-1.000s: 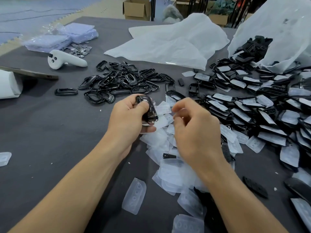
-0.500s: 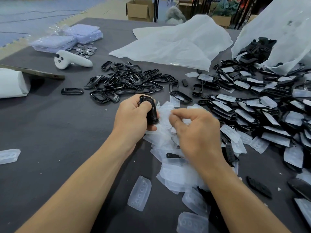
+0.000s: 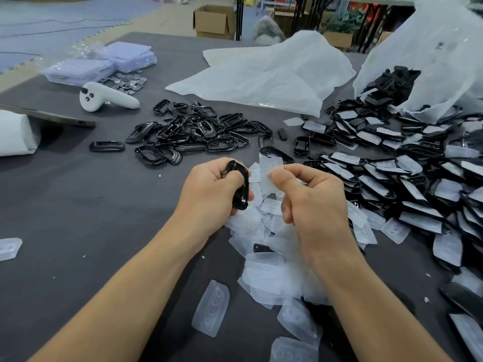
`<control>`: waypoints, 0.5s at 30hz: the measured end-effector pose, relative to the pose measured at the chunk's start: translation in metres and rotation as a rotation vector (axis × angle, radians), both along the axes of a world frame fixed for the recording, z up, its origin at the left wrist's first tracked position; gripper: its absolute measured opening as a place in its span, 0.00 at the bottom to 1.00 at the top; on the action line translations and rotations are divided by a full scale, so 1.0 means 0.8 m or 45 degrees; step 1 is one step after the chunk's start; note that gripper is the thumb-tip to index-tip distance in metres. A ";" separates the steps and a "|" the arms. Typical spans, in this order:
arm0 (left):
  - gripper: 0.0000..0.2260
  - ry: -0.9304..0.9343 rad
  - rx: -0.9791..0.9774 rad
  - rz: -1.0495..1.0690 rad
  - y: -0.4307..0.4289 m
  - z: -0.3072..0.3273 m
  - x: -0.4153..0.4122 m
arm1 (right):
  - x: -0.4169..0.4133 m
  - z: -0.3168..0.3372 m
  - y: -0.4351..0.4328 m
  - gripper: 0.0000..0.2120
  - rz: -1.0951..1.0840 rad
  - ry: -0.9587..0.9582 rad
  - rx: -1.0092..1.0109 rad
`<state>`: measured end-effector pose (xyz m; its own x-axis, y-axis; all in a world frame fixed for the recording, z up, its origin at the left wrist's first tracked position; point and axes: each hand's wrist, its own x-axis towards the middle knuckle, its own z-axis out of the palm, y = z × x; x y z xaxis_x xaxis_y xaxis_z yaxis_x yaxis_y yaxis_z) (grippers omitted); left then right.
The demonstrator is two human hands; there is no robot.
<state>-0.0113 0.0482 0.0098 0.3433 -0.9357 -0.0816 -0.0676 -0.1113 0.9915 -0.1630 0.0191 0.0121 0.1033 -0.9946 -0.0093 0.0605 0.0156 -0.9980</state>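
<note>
My left hand (image 3: 211, 189) curls round a glossy black oval plastic frame (image 3: 239, 188), thumb through its opening, and holds it on edge above the dark grey cloth-covered bench (image 3: 78, 205). Just beside it, my right hand (image 3: 311, 205) pinches a thin, translucent white silicone pad (image 3: 270, 169) between thumb and forefinger; pad and frame are close but apart. Below both hands lies a loose pile of the same soft, milky pads (image 3: 264, 273), some showing a row of round dimples. Beyond my left hand is a tangled heap of shiny black frames (image 3: 193, 134). To my right, a crowded spread of black shells with pads in them (image 3: 392, 178) runs to the bench's edge and up into a crinkled white plastic bag (image 3: 431, 61). Bare cloth shows to my left, out towards a smooth white handheld controller (image 3: 104, 99).
</note>
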 end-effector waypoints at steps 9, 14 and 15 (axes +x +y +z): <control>0.12 -0.022 -0.008 -0.060 0.002 0.003 -0.003 | 0.002 -0.002 0.003 0.11 0.003 0.042 -0.157; 0.13 -0.025 -0.002 -0.096 0.002 0.001 -0.005 | 0.001 -0.003 0.000 0.12 -0.057 0.185 -0.234; 0.13 -0.032 -0.003 -0.100 0.002 0.001 -0.006 | 0.001 -0.002 0.000 0.11 -0.056 0.206 -0.246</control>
